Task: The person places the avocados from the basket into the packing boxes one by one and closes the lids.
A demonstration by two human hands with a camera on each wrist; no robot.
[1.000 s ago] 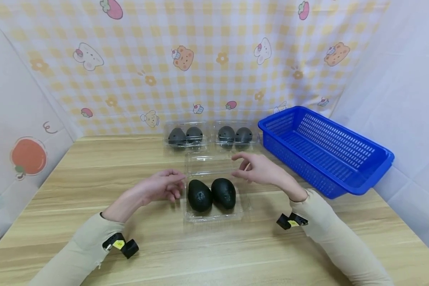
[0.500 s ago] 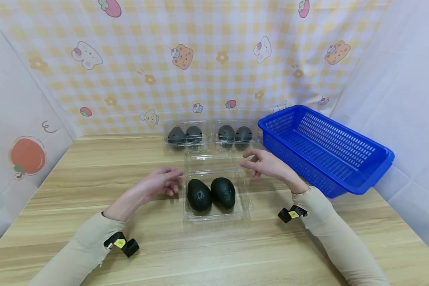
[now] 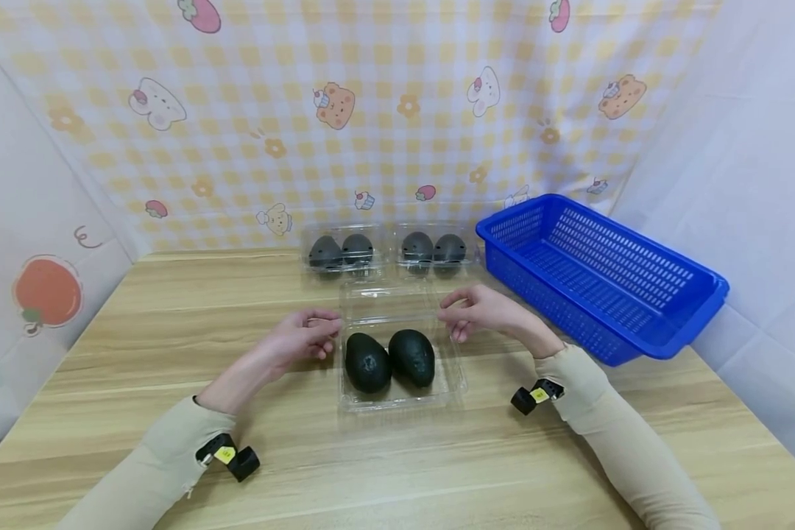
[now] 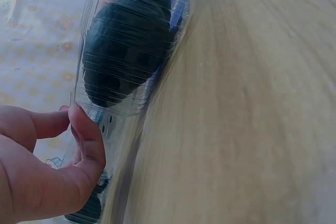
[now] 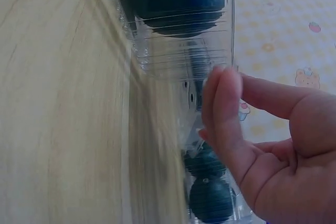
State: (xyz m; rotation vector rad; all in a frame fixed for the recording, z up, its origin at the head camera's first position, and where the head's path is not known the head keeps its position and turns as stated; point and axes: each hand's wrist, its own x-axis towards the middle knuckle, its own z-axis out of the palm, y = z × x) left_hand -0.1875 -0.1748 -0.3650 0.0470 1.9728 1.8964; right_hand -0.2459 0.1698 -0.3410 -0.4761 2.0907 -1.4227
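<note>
Two dark green avocados lie side by side in a clear plastic clamshell container, its lid folded back toward the far side. At the container's left edge my left hand pinches the rim between thumb and forefinger, as the left wrist view shows up close. My right hand is at the opposite edge, near the hinge. Seen from the right wrist, its thumb and fingers come together on the rim corner. Ribbed plastic walls show the avocado through them.
Behind the container stand two closed clamshells, a left one and a right one, each with two avocados. A blue perforated basket sits at the right, close to my right forearm. A patterned curtain hangs behind the wooden table.
My right hand drew back to the right, then came in to the container's right edge. My left hand pulled slightly away and returned to the left rim. The avocados stayed put.
</note>
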